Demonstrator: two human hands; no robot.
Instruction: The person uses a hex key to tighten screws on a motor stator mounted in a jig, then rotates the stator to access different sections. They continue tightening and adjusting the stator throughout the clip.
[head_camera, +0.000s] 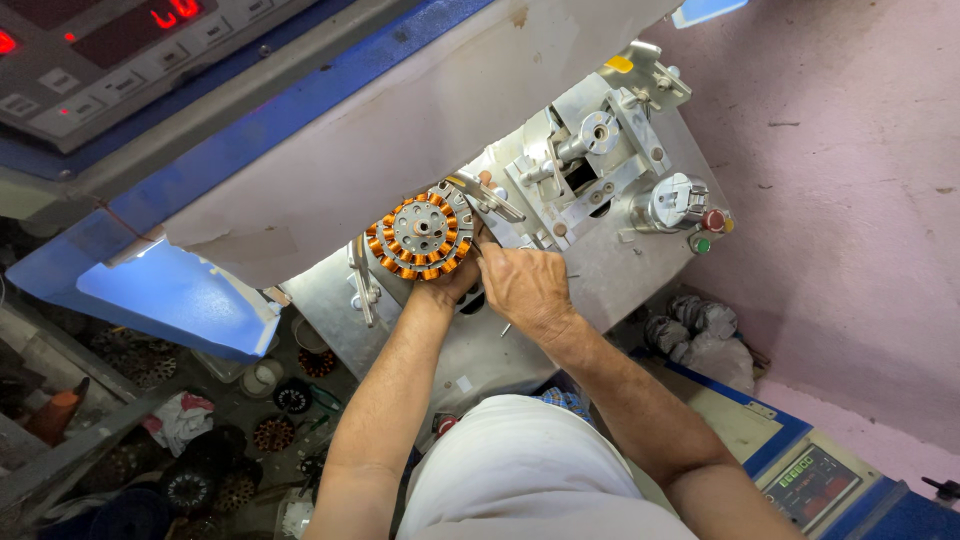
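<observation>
Left hand: left hand (455, 283), centre of the frame, reaches up under the lower right rim of the stator and touches it; most of its fingers are hidden behind the right hand, so how far they are closed cannot be told.
Right hand: right hand (522, 285), just right of centre, is curled knuckles-up beside the stator's lower right edge; what it grips, if anything, is hidden under the palm.
Stator: round stator (420, 236) with copper-wound teeth around a grey metal hub sits on the machine face, centre of the frame, just upper left of both hands.
Machine plate: grey metal winding machine (590, 270) slants from centre to upper right, with clamps and a shaft fitting above the hands.
Buttons: red button (712, 219) and green button (703, 245) stand at the plate's right edge.
Control panel: dark control panel (90, 60) with red lit digits fills the upper left.
Floor clutter: other stators (275, 433) and a rag (180, 418) lie at lower left.
</observation>
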